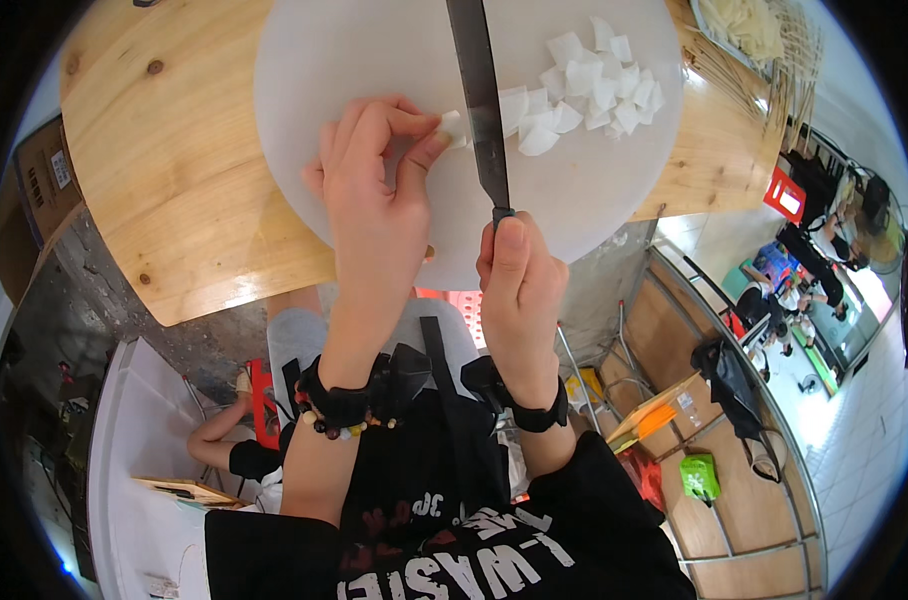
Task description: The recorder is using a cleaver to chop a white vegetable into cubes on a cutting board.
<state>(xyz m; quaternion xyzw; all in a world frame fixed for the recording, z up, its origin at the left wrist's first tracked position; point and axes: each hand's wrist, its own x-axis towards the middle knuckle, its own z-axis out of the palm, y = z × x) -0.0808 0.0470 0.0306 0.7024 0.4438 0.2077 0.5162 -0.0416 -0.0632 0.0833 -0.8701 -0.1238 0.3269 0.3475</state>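
My left hand pinches a small white vegetable piece between thumb and fingertips, over a round white cutting board. In my right hand is the handle of a kitchen knife, its dark blade pointing away from me across the board. The blade stands just right of the pinched piece. On the blade's other side several thin, white cut pieces lie in a loose heap, the nearest ones close against the blade. Whether the edge touches the board I cannot tell.
The board rests on a wooden table. At the far right are a tray of pale strips and a bundle of thin sticks. A cardboard box stands left. Metal-framed wooden panels lie right, with people beyond.
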